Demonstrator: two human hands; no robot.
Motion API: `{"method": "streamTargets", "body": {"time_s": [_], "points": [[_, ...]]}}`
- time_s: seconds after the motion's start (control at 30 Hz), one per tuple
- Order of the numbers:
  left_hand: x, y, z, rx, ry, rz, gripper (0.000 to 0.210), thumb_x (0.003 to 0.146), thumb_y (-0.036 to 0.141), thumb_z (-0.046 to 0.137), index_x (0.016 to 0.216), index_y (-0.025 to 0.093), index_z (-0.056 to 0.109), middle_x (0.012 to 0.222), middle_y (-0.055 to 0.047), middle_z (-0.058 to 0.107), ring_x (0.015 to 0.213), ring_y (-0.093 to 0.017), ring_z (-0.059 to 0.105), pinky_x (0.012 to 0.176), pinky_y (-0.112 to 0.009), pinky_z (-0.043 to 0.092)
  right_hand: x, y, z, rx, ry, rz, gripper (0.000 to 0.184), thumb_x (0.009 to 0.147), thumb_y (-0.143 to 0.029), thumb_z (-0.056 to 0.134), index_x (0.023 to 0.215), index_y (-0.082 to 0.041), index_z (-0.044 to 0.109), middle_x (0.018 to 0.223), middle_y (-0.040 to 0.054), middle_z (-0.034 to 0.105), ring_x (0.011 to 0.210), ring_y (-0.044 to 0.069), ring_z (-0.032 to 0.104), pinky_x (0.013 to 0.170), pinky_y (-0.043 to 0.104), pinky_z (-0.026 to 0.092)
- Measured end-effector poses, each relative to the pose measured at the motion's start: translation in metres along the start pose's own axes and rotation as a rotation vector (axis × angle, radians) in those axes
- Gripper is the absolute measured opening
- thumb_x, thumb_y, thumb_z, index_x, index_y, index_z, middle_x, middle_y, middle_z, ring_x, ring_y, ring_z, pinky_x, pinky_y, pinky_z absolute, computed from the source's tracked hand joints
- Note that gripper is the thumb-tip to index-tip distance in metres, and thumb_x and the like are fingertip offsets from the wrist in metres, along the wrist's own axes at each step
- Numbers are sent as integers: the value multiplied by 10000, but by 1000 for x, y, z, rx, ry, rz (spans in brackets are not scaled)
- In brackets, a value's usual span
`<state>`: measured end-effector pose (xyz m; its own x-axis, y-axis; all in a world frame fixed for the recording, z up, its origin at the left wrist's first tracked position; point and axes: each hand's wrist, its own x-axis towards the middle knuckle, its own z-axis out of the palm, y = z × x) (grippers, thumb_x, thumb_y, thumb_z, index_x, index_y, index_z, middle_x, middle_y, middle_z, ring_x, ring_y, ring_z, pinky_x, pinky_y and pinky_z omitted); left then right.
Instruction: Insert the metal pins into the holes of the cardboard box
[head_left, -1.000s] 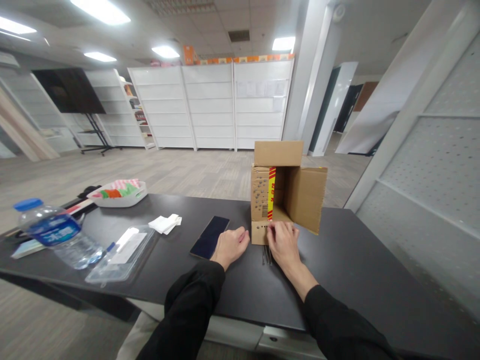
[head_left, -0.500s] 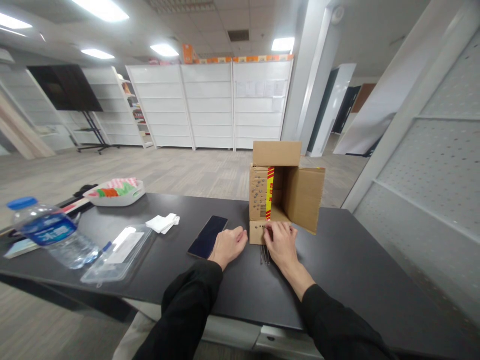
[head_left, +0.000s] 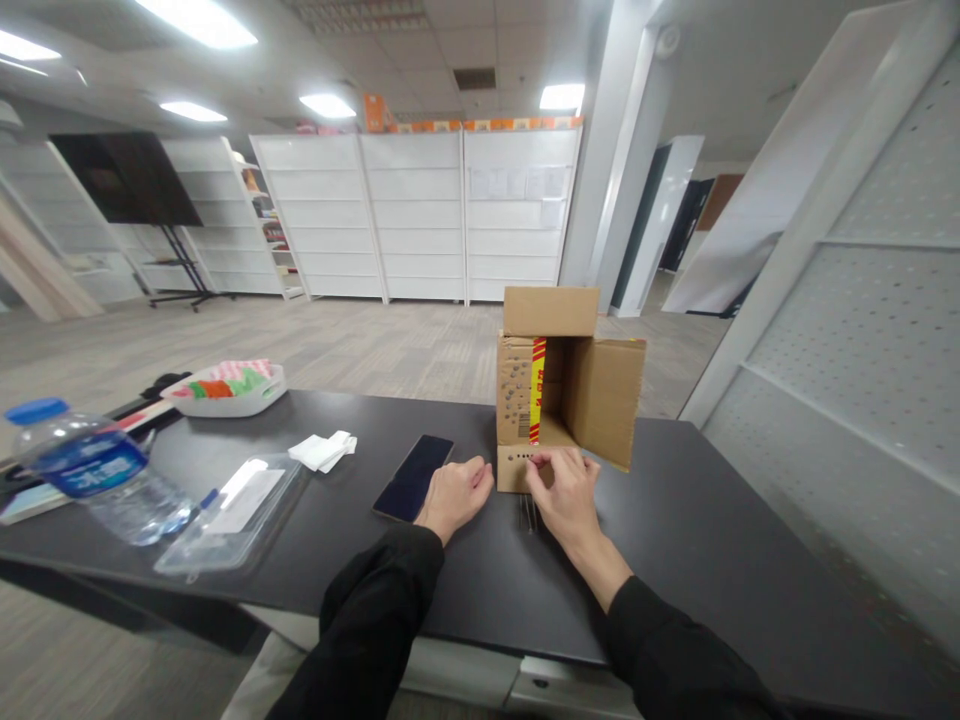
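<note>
A cardboard box (head_left: 514, 395) stands on the dark table with its opening toward me and its flaps spread. Small round dots cover its left front panel, and a row of dark dots runs along the low front flap (head_left: 510, 478). My right hand (head_left: 564, 490) is at this flap, thumb and forefinger pinched at the row; whatever is between them is too small to make out. Below the flap lie several thin metal pieces like nails or screws (head_left: 529, 515). My left hand (head_left: 456, 495) rests curled closed on the table, left of the box; its inside is hidden.
A phone (head_left: 412, 475) lies beside my left hand. Further left are folded white tissues (head_left: 322, 450), a clear plastic case (head_left: 232, 515), a water bottle (head_left: 97, 470) and a white tray (head_left: 232, 403) with colourful wrapped items. A perforated panel (head_left: 862, 400) stands to the right.
My right hand has shifted slightly at the flap, and more of the dark dots show beside its fingertips. My left hand stays curled in place. The view has moved a little.
</note>
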<state>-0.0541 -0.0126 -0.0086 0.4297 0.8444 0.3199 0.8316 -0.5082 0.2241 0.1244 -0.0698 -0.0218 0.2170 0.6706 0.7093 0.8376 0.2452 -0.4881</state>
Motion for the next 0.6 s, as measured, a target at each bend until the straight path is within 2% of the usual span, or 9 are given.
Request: {"method": "streamTargets", "body": {"time_s": [0.17, 0.3, 0.6], "points": [[0, 1, -1, -4, -10, -2, 338, 899, 360, 399, 612, 200, 480, 536, 3, 553, 499, -117, 513, 522, -257, 191, -4, -7, -15, 68, -34, 23, 83, 851, -259, 527, 807, -203, 571, 824, 18, 645, 822, 196, 560, 832, 353, 271], [0, 0, 0, -8, -13, -2, 342, 901, 367, 395, 616, 203, 487, 537, 1, 552, 498, -117, 508, 519, -258, 188, -14, -7, -29, 79, -161, 51, 70, 855, -261, 530, 813, -212, 557, 836, 6, 634, 814, 189, 557, 818, 345, 283], [0, -2, 3, 2, -18, -6, 352, 904, 370, 387, 612, 203, 492, 546, -4, 554, 513, -124, 522, 531, -264, 208, -39, 6, -52, 88, -432, -6, 72, 886, -185, 488, 826, -210, 517, 823, 11, 602, 811, 187, 535, 775, 333, 330]]}}
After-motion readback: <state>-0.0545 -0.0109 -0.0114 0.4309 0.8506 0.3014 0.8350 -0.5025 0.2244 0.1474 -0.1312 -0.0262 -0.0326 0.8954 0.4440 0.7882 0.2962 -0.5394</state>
